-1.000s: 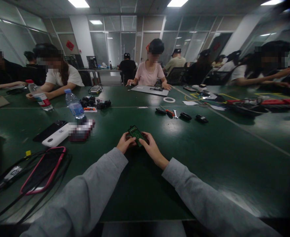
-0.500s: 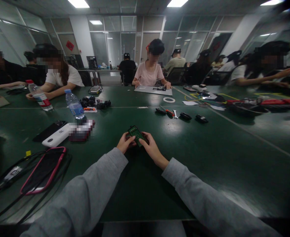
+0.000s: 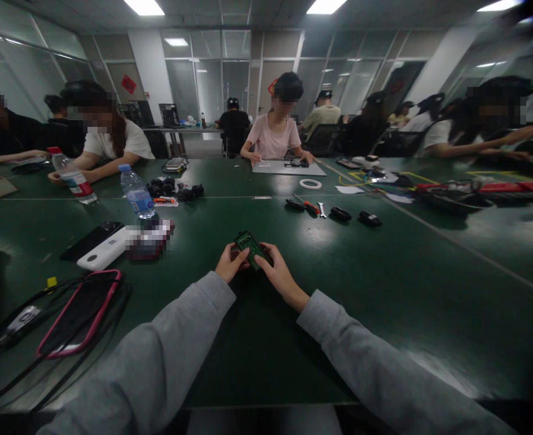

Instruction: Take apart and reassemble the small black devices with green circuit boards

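Observation:
A small green circuit board with dark edges sits tilted between both my hands, just above the dark green table. My left hand grips its left side, thumb laid on the face. From the right, my right hand clasps it with the thumb pressed near the lower edge. The fingers beneath the board are hidden. Beyond my hands lie a screwdriver with an orange handle, a small wrench and several black pieces.
On the left are a water bottle, a white power bank, a pink-rimmed phone and black cables. A white ring lies farther back. Across the table a person works over a grey board; others sit at both sides.
My hands and the circuit board have barely moved. Across the table, the grey board has slid slightly to the right and the person's hands have shifted.

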{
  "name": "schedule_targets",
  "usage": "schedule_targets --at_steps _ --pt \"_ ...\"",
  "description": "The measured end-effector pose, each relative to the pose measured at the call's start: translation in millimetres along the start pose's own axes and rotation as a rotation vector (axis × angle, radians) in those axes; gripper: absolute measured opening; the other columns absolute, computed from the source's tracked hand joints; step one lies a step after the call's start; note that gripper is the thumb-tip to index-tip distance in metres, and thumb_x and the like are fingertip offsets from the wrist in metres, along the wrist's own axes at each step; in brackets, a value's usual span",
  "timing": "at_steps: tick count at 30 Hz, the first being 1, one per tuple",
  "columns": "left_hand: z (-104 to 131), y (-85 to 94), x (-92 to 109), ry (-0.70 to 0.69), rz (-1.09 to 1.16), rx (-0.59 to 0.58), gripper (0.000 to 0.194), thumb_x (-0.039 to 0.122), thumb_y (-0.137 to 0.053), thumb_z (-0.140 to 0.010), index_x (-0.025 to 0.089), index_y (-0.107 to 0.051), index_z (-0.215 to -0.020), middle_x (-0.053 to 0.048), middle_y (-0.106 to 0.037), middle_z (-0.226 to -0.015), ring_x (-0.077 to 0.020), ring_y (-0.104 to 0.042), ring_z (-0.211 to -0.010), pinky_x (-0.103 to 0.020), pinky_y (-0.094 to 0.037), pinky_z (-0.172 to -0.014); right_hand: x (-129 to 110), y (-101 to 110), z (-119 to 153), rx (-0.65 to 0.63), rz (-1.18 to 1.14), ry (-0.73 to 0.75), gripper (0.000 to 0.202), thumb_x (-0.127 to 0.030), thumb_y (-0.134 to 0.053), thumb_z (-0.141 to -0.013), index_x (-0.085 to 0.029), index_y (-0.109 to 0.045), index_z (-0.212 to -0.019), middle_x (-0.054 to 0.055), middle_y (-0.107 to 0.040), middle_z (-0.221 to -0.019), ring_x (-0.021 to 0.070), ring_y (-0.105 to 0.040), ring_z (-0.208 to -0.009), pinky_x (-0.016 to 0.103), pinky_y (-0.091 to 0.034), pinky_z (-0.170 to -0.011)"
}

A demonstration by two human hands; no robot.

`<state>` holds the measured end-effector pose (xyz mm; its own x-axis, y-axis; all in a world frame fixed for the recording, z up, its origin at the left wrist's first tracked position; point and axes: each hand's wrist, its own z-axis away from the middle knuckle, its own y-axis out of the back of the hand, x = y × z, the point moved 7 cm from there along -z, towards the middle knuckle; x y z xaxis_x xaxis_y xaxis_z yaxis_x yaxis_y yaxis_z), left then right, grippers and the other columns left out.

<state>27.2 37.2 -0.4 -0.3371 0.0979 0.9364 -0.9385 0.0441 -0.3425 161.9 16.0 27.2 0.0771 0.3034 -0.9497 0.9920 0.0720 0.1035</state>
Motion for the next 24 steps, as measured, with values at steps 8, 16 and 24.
schedule_targets --at_steps 8,16,24 --pt "4.5 -2.5 6.3 -0.025 -0.057 -0.007 0.05 0.037 -0.072 -0.067 0.016 -0.047 -0.104 -0.007 -0.061 -0.094 -0.0141 -0.062 -0.079 -0.023 -0.051 -0.06 -6.6 -1.8 2.0 -0.016 0.047 0.032 0.044 -0.038 -0.057 -0.081 -0.017 -0.043 -0.117 0.008 -0.053 -0.114 0.0192 -0.052 -0.107 0.035 -0.042 -0.096" --pt "8.4 -4.0 13.1 -0.058 -0.101 -0.008 0.053 0.038 -0.074 -0.063 0.016 -0.047 -0.102 -0.009 -0.063 -0.099 -0.0182 -0.062 -0.088 -0.024 -0.05 -0.061 -11.4 -2.4 4.5 -0.027 0.104 0.073 0.041 -0.034 -0.055 -0.084 -0.018 -0.042 -0.119 0.007 -0.053 -0.115 0.0187 -0.052 -0.107 0.034 -0.042 -0.096" --pt "4.6 0.7 8.7 -0.094 -0.021 -0.01 0.051 0.044 -0.071 -0.066 0.018 -0.052 -0.106 -0.007 -0.063 -0.1 -0.0158 -0.062 -0.085 -0.025 -0.05 -0.067 -22.3 -3.9 8.9 -0.016 0.192 0.141 0.044 -0.033 -0.057 -0.083 -0.018 -0.042 -0.122 0.009 -0.052 -0.118 0.0203 -0.052 -0.108 0.036 -0.041 -0.097"
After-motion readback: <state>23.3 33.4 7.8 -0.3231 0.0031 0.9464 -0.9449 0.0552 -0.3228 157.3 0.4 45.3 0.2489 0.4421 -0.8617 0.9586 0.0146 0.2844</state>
